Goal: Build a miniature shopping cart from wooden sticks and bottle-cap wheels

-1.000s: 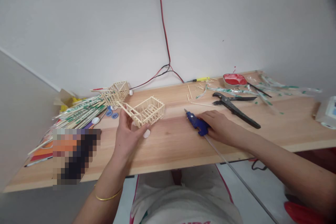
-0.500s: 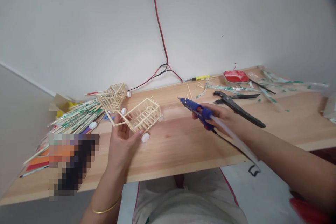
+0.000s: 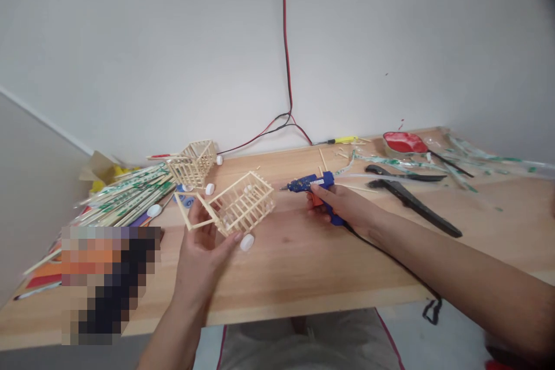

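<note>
My left hand [image 3: 203, 248] is closed on a small cart made of wooden sticks [image 3: 247, 205], its handle frame pointing left. A white bottle-cap wheel [image 3: 247, 241] shows at the cart's near lower side. To the right, my right hand [image 3: 338, 202] grips a blue hot glue gun [image 3: 310, 183] with an orange trigger. The nozzle points left toward the cart and stands a little apart from it. A clear glue stick juts out of the gun's back end, and its black cord hangs past the table edge.
Behind on the left stands a second stick cart [image 3: 193, 165] with white wheels. Bundled sticks in wrappers [image 3: 130, 191] lie at the left. Black cutters [image 3: 411, 202], a red paint tin [image 3: 405, 143], a yellow-handled tool [image 3: 344, 140] and plastic wrappers [image 3: 466, 156] lie at the right.
The glue gun has turned from tilted to nearly level, its nozzle now nearer the cart. My left hand still holds the cart in much the same pose. The whole view has shifted slightly.
</note>
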The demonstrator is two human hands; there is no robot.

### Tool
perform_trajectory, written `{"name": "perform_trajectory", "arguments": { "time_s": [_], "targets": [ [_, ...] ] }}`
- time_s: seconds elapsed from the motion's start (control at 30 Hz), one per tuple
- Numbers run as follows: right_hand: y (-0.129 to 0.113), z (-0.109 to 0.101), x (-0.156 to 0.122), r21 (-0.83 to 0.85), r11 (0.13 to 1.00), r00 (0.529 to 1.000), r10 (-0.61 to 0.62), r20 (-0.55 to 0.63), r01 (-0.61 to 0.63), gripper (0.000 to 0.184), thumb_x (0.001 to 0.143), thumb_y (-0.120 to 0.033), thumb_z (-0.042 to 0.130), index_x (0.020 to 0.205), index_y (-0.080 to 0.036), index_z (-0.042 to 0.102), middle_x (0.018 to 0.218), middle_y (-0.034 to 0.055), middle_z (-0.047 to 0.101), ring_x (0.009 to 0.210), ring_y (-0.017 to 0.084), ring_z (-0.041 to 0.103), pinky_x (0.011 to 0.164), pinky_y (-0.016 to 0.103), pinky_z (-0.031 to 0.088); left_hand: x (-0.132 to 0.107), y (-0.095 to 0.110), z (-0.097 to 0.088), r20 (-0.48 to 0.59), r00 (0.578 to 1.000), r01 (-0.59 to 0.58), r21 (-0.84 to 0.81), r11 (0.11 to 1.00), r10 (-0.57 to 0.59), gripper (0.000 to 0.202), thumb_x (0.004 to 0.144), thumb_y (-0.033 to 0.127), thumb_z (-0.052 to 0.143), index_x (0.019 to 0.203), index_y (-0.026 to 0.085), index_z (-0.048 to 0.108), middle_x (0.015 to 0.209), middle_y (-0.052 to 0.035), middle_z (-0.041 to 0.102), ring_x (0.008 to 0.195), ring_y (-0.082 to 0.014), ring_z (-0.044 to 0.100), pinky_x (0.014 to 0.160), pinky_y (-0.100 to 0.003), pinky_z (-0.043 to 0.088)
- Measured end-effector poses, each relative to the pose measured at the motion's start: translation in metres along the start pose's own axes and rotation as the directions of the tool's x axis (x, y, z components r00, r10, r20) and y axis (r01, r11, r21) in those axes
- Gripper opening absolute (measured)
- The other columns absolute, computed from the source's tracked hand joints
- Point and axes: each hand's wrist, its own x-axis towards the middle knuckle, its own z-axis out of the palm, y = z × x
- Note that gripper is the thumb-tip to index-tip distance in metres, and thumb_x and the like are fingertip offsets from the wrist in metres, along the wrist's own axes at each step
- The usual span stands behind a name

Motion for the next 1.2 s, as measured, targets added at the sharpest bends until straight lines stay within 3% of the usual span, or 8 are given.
{"name": "perform_trajectory", "arguments": {
  "time_s": [0.2,0.5,0.73,1.2],
  "targets": [
    [-0.007,0.012,0.022,-0.008,0.998,0.988,0.061,0.139,-0.061,0.042,0.072,-0.054,0.073,0.077,-0.014,0.06,0.068,0.0022,0.061,0.06,0.012,0.063,0.04,0.016,0.033,-0.001,-0.001,-0.002,-0.043,0.999,0.029,0.051,0.998,-0.027,0.086,0.063,0.022,0.084,0.139,0.031,0.044,0.133,-0.0072,0.056,0.127,-0.0268,0.051,0.108,-0.038,0.043],
    [-0.011,0.026,0.039,-0.017,0.984,0.962,0.177,0.21,-0.177,0.047,0.067,-0.055,0.078,0.074,-0.014,0.057,0.062,-0.0008,0.056,0.053,0.009,0.057,0.039,0.016,0.03,-0.008,-0.005,0.0,-0.116,0.992,0.061,0.15,0.987,-0.044,0.089,0.063,0.024,0.083,0.14,0.032,0.04,0.134,-0.0074,0.055,0.125,-0.0273,0.053,0.102,-0.039,0.048],
    [-0.011,0.029,0.044,-0.082,0.979,0.952,0.201,0.233,-0.186,0.046,0.071,-0.056,0.074,0.073,-0.015,0.052,0.06,-0.0035,0.052,0.05,0.007,0.052,0.04,0.017,0.029,-0.012,-0.011,-0.005,-0.143,0.988,0.08,0.207,0.975,-0.051,0.089,0.062,0.026,0.084,0.139,0.029,0.04,0.134,-0.0103,0.054,0.125,-0.032,0.053,0.101,-0.047,0.049],
    [-0.005,0.029,0.048,-0.153,0.978,0.942,0.181,0.281,-0.142,0.051,0.072,-0.06,0.07,0.066,-0.018,0.043,0.057,-0.0068,0.041,0.047,0.006,0.044,0.043,0.019,0.026,-0.017,-0.015,-0.007,-0.098,0.994,-0.032,0.127,0.991,0.045,0.093,0.06,0.017,0.084,0.14,0.034,0.039,0.134,-0.0064,0.054,0.124,-0.0331,0.052,0.097,-0.048,0.052]
  ]
}}
